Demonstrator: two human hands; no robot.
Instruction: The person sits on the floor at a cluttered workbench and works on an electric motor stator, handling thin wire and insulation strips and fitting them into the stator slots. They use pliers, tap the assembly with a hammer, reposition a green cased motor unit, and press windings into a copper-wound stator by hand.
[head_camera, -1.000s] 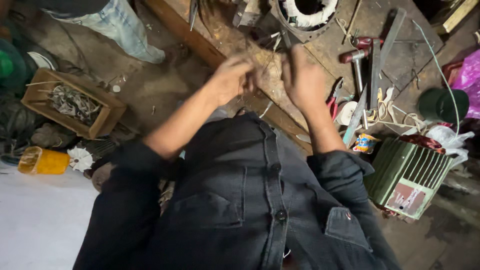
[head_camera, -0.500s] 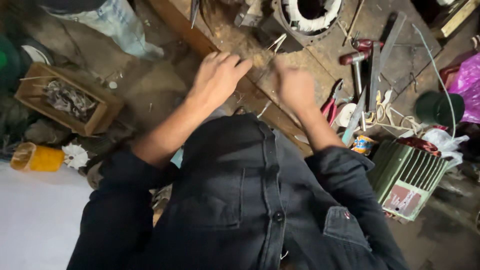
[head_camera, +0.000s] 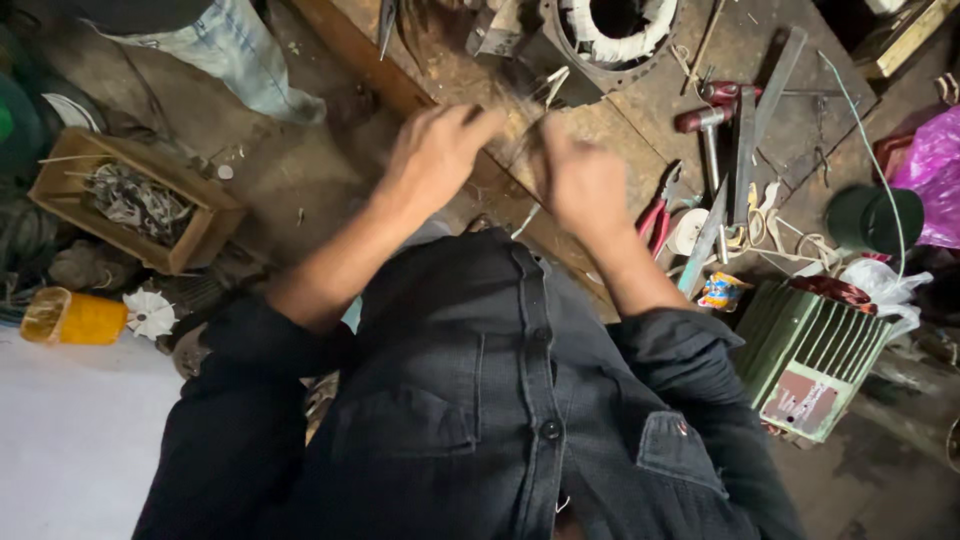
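A thin wire strand (head_camera: 528, 140) is pinched between the curled left hand (head_camera: 437, 152) and right hand (head_camera: 583, 182) over the rough wooden bench (head_camera: 640, 120), near the red-handled pliers (head_camera: 657, 212).

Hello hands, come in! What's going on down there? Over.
Left hand and right hand close together above the wooden board, pinching thin wire strands. Grip blurred. Round motor stator just beyond. Red-handled pliers beside right hand.
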